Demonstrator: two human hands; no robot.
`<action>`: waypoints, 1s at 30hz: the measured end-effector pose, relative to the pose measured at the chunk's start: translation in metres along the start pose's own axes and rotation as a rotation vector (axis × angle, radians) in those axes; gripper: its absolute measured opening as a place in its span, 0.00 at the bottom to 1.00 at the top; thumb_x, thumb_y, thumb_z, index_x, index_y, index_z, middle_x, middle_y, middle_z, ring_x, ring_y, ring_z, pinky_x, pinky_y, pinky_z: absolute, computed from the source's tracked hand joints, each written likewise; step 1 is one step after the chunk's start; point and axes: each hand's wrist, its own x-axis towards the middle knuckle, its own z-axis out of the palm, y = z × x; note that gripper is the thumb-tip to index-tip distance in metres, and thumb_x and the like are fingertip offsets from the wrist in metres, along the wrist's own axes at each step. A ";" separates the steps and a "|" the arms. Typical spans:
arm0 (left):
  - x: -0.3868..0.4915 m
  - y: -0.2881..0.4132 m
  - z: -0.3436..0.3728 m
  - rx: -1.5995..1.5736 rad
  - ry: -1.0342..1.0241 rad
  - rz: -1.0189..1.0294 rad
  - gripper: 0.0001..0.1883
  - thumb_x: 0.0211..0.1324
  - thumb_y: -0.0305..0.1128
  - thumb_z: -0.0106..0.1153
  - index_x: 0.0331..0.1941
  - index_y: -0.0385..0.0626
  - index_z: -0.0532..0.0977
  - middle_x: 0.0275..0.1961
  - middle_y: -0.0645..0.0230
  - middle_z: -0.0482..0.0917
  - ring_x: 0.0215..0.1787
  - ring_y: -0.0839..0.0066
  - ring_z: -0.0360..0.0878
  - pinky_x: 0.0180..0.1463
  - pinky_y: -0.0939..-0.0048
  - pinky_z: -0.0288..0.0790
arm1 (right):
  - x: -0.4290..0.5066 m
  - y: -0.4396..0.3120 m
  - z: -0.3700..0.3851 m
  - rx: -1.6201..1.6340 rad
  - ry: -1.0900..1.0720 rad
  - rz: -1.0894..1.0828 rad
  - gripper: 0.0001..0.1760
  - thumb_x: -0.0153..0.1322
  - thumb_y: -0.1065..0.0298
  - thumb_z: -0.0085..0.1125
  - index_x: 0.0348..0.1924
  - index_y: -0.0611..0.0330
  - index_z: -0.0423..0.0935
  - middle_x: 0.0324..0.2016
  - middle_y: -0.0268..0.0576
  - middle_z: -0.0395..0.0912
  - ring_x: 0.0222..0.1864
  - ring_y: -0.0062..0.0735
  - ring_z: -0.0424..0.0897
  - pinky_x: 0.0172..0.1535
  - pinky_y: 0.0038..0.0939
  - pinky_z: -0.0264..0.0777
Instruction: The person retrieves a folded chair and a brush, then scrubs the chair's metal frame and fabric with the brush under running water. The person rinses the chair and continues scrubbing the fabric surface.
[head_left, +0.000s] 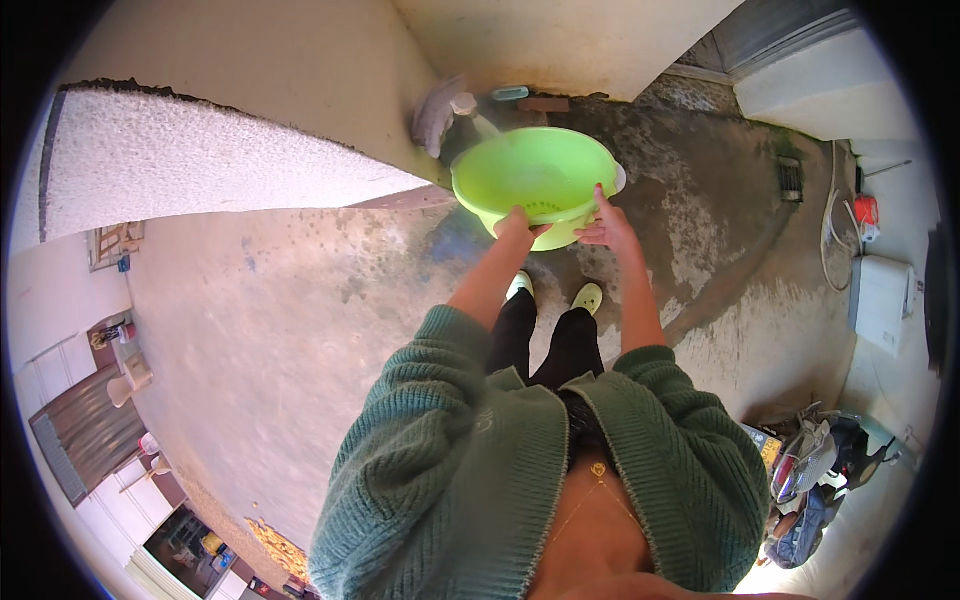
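A light green plastic basin (536, 169) is held tilted in front of me, its inside showing. My left hand (519, 223) grips its near rim, the thumb over the edge. On the near right side, my right hand (609, 223) holds the rim with the thumb up on it and the fingers beneath. Small holes or bumps show in the basin's near inner wall. Just beyond its far left rim stands a pale, capped, bottle-like thing (465, 104), blurred, beside a greyish cloth-like object (433, 120).
A brick (544, 104) and a light blue brush-like item (510, 93) lie by the wall. The concrete floor looks wet around a drain grate (790, 178). A hose (828, 232), a white appliance (882, 304) and a parked motorbike (806, 469) stand right. A white-topped wall (225, 157) juts in left.
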 end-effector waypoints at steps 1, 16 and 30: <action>0.001 -0.007 0.004 -0.009 0.002 0.010 0.22 0.62 0.31 0.52 0.55 0.28 0.64 0.53 0.43 0.73 0.39 0.45 0.82 0.30 0.54 0.85 | -0.007 0.004 0.015 0.036 -0.017 -0.048 0.47 0.63 0.33 0.60 0.53 0.74 0.68 0.41 0.60 0.77 0.28 0.45 0.84 0.29 0.36 0.82; -0.039 0.121 -0.006 1.190 -0.069 1.722 0.20 0.58 0.43 0.59 0.49 0.43 0.73 0.42 0.48 0.80 0.32 0.51 0.82 0.34 0.55 0.76 | 0.052 0.010 0.010 0.233 0.075 -0.249 0.22 0.63 0.74 0.60 0.48 0.78 0.69 0.40 0.62 0.76 0.34 0.53 0.82 0.33 0.43 0.83; -0.061 0.202 0.078 1.719 0.211 1.319 0.23 0.54 0.50 0.60 0.46 0.45 0.79 0.50 0.55 0.81 0.52 0.57 0.80 0.51 0.57 0.75 | 0.053 0.020 -0.007 0.146 0.019 -0.301 0.22 0.63 0.70 0.62 0.48 0.72 0.73 0.38 0.55 0.79 0.31 0.47 0.83 0.28 0.38 0.81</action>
